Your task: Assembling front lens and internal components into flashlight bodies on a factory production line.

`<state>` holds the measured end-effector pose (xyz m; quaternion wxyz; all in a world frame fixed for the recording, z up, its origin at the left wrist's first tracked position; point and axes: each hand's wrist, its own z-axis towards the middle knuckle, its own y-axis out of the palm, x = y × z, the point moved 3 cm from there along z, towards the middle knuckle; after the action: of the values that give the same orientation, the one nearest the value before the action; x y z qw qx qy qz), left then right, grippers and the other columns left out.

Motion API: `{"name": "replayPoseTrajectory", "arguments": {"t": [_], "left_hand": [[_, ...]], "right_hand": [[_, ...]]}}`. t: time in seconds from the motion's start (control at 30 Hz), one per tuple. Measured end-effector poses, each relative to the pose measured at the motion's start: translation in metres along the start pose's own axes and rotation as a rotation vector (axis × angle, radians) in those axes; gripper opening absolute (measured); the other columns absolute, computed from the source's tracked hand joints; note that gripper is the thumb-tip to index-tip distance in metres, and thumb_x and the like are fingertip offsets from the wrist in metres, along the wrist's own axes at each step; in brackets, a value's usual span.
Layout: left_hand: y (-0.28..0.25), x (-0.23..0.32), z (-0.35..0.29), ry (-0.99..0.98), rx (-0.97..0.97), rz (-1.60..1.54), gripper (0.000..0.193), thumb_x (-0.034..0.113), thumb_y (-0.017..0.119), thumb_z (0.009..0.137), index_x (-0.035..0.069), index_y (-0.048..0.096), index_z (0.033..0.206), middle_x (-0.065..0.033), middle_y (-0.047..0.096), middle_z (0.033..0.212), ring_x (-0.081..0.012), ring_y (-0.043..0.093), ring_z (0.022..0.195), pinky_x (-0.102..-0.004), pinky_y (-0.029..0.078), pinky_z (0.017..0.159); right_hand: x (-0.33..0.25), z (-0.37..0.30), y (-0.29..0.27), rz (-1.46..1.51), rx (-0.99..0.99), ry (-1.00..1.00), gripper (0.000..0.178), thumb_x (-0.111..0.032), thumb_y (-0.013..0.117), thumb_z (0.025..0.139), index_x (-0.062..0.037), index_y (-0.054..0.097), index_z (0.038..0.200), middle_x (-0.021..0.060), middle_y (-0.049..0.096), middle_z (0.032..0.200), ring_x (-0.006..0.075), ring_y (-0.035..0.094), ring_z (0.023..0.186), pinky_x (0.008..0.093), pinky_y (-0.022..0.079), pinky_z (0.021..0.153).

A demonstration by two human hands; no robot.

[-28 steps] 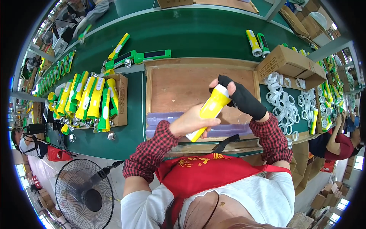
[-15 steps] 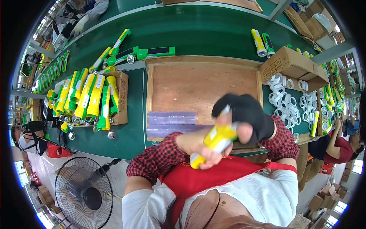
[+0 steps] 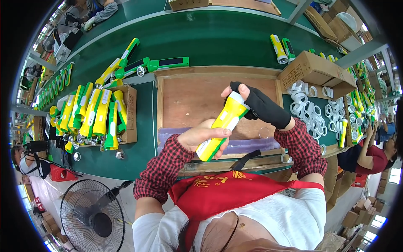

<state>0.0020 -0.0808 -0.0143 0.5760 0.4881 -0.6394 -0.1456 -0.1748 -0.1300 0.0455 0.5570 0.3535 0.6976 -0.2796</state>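
Observation:
A yellow and green flashlight [image 3: 225, 119] is held at a slant over the wooden tray [image 3: 184, 94], its wide head up and to the right. My bare left hand [image 3: 198, 136] is wrapped round the lower body, thumb along the side. In a black fingerless glove, my right hand [image 3: 261, 105] grips the head, where a white ring [image 3: 238, 100] shows at the rim. Its fingertips behind the head are partly hidden. Under the flashlight, rows of clear purplish discs [image 3: 254, 146] lie along the tray's near side, with a single clear disc [image 3: 264, 132] beside them.
On the left, a cardboard box [image 3: 131, 113] is heaped with flashlights. White rings [image 3: 310, 113] are piled on the right beside another carton [image 3: 315, 73]. More flashlights [image 3: 168, 63] lie beyond the tray. A floor fan [image 3: 94, 218] stands at lower left; other people work at both sides.
Both hands and the flashlight were blurred by motion close to the red apron. They now hold steadier, with the flashlight's head raised further over the tray and more of the disc rows showing.

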Motion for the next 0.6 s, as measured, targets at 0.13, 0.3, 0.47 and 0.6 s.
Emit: {"name": "replayPoseTrajectory", "arguments": {"t": [0.13,0.3,0.47,0.6], "left_hand": [[0.016,0.005,-0.006,0.042,0.267,0.312,0.039,0.03,0.068,0.088,0.0,0.05,0.106,-0.0088,0.062,0.08,-0.0165,0.063,0.058,-0.029,0.054,0.053],[0.026,0.003,-0.006,0.234,0.516,0.847,0.041,0.021,0.073,0.077,-0.004,0.051,0.102,-0.0098,0.062,0.083,-0.0158,0.063,0.058,-0.0273,0.052,0.053],[0.055,-0.024,-0.019,0.066,-0.349,-0.16,0.039,0.023,0.073,0.077,-0.002,0.049,0.096,-0.0091,0.058,0.069,-0.0165,0.059,0.048,-0.0276,0.047,0.044],[0.008,0.031,0.007,0.344,0.49,1.193,0.04,0.025,0.07,0.075,-0.002,0.052,0.097,-0.0183,0.064,0.073,-0.0328,0.066,0.059,-0.0412,0.054,0.057]], "right_hand": [[-0.003,-0.006,0.006,-0.057,0.05,0.032,0.048,-0.049,0.035,0.102,-0.0082,0.058,0.109,-0.0021,0.057,0.087,0.0028,0.048,0.071,0.0182,0.035,0.058],[0.006,-0.006,0.016,-0.377,0.214,-0.178,0.042,-0.039,0.037,0.103,-0.003,0.059,0.097,0.0083,0.058,0.079,0.0174,0.057,0.073,0.0307,0.045,0.067],[-0.043,-0.037,0.035,-0.656,-0.037,-0.74,0.046,-0.038,0.036,0.102,-0.0002,0.061,0.093,0.0125,0.062,0.08,0.0238,0.063,0.073,0.0325,0.049,0.066],[-0.012,-0.009,0.007,-0.501,0.349,-0.278,0.04,-0.037,0.037,0.103,-0.0038,0.058,0.099,0.0129,0.064,0.087,0.0272,0.066,0.081,0.0337,0.05,0.073]]}}
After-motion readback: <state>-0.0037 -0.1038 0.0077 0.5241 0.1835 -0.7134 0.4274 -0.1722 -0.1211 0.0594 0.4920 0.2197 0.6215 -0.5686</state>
